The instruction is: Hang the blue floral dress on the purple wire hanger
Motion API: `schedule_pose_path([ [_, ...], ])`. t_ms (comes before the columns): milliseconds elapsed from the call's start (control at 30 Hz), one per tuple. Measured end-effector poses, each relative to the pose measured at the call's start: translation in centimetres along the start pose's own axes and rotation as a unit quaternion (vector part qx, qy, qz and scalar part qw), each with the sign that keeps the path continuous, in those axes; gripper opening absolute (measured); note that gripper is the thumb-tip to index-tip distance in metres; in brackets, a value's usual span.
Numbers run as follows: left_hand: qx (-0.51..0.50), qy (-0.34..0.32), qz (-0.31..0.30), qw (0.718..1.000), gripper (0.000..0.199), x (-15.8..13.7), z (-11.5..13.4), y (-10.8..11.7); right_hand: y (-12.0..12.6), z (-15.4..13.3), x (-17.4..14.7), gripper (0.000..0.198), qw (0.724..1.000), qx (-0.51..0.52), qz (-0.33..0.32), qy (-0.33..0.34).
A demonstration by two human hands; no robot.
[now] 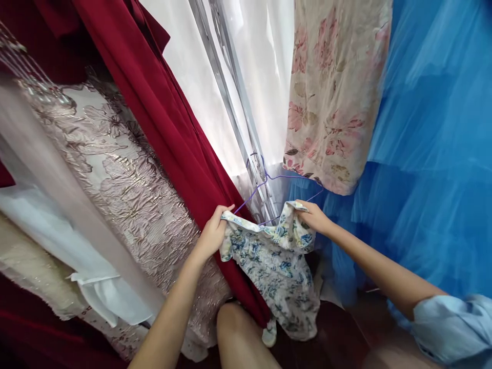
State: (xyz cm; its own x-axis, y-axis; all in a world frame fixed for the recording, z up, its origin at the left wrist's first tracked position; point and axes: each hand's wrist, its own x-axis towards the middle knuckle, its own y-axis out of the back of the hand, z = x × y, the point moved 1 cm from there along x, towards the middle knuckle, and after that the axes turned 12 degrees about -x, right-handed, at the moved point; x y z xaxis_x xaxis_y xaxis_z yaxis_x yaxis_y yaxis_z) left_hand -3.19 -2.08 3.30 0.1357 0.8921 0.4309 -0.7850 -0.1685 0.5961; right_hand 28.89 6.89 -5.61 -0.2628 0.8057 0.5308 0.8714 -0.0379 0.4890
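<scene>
The left hand (213,231) clamps the top left edge of a blue-floral dress (282,277); the right hand (315,218) pinches its top right edge. It hangs between them, a purple hanger (265,177) at its neck, crimson fabric (154,120) left, blue tulle (434,154) right.

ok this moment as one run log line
left hand: holds blue-floral garment; right hand: holds same garment; purple hanger: at its neckline

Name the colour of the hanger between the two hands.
The hanger is purple, seen in the head view.
</scene>
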Motion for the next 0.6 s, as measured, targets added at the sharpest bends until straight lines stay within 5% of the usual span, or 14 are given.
schedule_pose_path([
  [300, -0.001, -0.112, 0.153, 0.982, 0.015, 5.3, 2.5, -5.1, 1.4, -3.4, -3.9, 0.013, 0.999, -0.011, -0.038, 0.024],
  [367, 0.030, -0.102, 0.191, 0.976, 0.008, 4.7, 2.9, -5.1, 2.8, -2.9, -4.0, 0.015, 0.999, -0.026, 0.010, 0.027],
  [500, 0.022, -0.100, 0.196, 0.975, 0.012, 3.5, 3.4, -4.9, 6.6, 0.1, -2.0, 0.027, 0.970, -0.083, 0.231, -0.005],
  [600, 0.015, -0.103, 0.185, 0.977, 0.017, 3.4, 3.5, -4.8, 8.9, 2.1, 0.5, 0.023, 0.966, -0.078, 0.244, -0.033],
])
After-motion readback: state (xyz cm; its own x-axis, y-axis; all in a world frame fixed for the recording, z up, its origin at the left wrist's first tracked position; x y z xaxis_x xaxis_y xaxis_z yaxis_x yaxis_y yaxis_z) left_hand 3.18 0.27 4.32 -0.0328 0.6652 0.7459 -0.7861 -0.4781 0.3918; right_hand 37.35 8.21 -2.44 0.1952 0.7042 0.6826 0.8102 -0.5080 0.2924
